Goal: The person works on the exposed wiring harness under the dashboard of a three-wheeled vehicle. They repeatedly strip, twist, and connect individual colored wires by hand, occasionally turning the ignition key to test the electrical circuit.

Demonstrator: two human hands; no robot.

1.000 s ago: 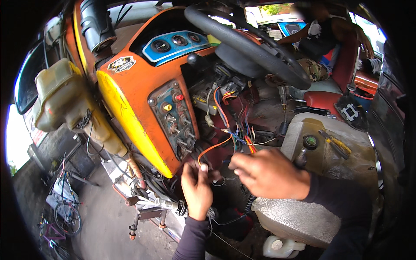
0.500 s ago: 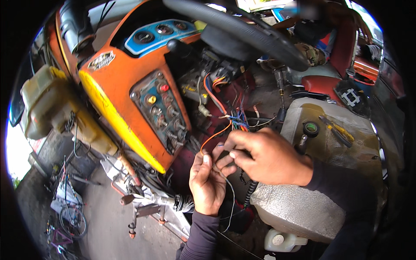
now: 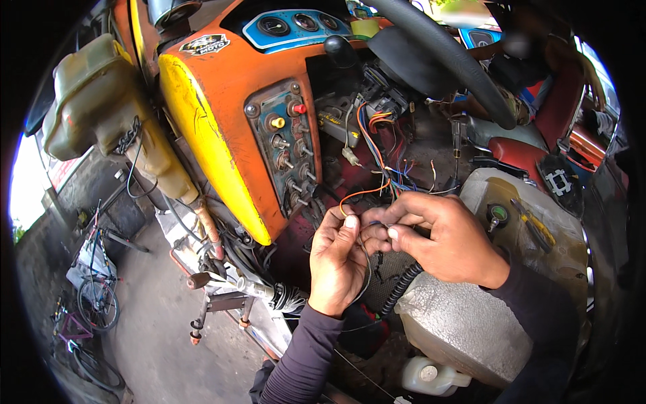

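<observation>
My left hand [image 3: 335, 261] pinches an orange wire [image 3: 365, 192] between thumb and fingers. A thin grey wire [image 3: 368, 273] hangs down from the same grip. Close beside it, my right hand [image 3: 452, 236] is closed, thumb against fingers; a small dark bit shows between the two hands, too small to name. Just beyond my fingers spreads a bundle of loose coloured wires [image 3: 402, 176], blue, red and white. It runs up to a black connector block [image 3: 389, 101] under the steering wheel [image 3: 457, 60].
Left stands an orange dashboard panel [image 3: 235, 87] with switches [image 3: 286, 151] and gauges [image 3: 305, 22]. A worn seat [image 3: 471, 313] lies at right, bearing pliers [image 3: 535, 225] and a tape roll [image 3: 498, 215]. Another person [image 3: 538, 60] sits at far right. A white jug [image 3: 434, 377] is below.
The view has shifted, so the dashboard and wires appear farther right. My hands stay close together at the orange wire, with the right hand's fingers slightly moved.
</observation>
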